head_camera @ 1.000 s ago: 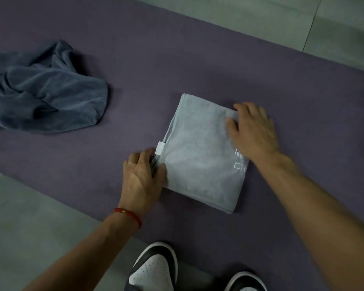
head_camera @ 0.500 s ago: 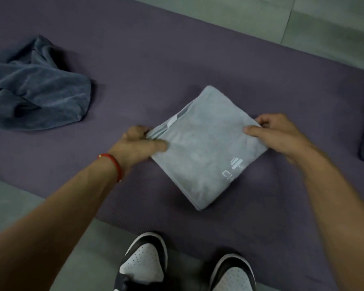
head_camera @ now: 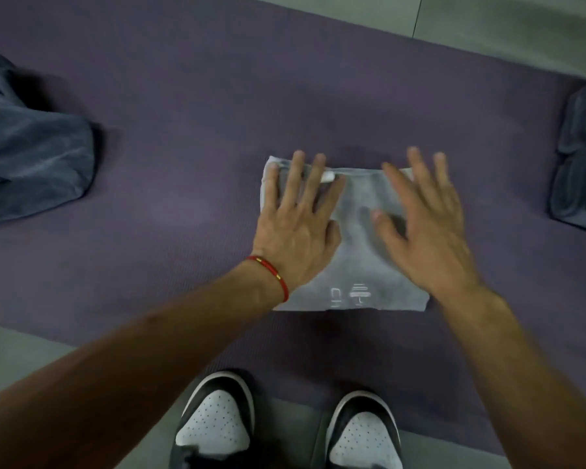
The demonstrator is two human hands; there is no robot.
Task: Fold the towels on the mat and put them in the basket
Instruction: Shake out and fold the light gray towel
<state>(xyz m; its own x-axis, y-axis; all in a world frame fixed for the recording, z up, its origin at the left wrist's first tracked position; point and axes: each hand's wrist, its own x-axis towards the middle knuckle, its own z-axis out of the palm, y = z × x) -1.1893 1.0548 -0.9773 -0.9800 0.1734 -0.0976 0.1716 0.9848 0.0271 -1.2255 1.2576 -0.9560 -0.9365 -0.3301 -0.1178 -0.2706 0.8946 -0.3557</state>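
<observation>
A folded light-grey towel (head_camera: 362,231) is laid flat mid-mat (head_camera: 183,113), toward its near edge, with the left hand (head_camera: 296,228) and blurred right hand (head_camera: 423,228) spread open-fingered upon it, nothing gripped.

Both forearms reach in from the near edge, bare, and converge toward the middle. The left hand (head_camera: 296,228) lies palm down with fingers straight and spread, a red cord around its wrist. The right hand (head_camera: 423,231), motion-blurred, is also palm down, fingers straight and fanned, thumb pointing left.
</observation>
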